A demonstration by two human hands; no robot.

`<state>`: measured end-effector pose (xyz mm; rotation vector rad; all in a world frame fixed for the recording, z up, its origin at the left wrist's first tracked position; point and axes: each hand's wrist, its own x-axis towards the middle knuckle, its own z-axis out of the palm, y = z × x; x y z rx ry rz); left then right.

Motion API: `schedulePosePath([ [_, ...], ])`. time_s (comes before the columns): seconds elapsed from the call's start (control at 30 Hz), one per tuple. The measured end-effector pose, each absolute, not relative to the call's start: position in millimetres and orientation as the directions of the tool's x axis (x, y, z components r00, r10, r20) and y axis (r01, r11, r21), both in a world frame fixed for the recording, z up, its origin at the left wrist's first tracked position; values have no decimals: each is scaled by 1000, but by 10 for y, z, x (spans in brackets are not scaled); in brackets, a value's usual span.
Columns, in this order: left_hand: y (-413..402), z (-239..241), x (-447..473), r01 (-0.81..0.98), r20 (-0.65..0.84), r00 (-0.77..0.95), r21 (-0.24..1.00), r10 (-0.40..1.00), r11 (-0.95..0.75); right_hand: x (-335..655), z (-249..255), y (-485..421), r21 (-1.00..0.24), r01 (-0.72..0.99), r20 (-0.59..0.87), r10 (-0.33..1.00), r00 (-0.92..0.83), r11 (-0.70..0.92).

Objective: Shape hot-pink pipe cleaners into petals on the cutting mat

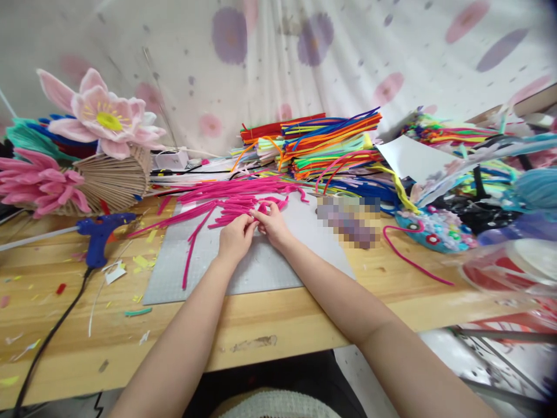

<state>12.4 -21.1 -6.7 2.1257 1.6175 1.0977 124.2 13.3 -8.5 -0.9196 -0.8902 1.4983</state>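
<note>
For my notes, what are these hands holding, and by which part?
Seemingly a magenta fuzzy stem, pinched by left hand and right hand; exactly where is hidden.

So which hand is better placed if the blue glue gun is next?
Probably the left hand: the glue gun lies on that side, nearer to it than to the right hand.

No word, brand or number can be read. Well to the right of the right hand (273, 225), a red-and-white tub (517, 267) carries red patches, too blurred to make out as lettering. Under the right hand and the left hand (236, 237), the grey mat (265, 278) shows faint grid lines, with no figure legible. Just right of the right hand, a pixelated patch (350, 222) hides whatever markings may lie there.
</note>
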Motion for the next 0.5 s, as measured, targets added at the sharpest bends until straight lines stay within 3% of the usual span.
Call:
schedulePosePath([
  [0.17, -233, -65, 123, 717, 492, 137, 549, 859, -429, 1277, -40, 112, -859, -439, -118, 938, -327, -261],
  [0.3, -238, -57, 126, 701, 516, 136, 553, 846, -450, 1251, -27, 90, -832, -437, -203, 920, -336, -343],
  [0.4, -243, -57, 128, 669, 511, 111, 596, 853, -444, 1237, -21, 76, -838, -438, -188, 924, -332, -327],
  [0.5, -233, -71, 137, 554, 473, 40, 723, 880, -414, 1259, -18, 83, -858, -445, -123, 945, -304, -255],
])
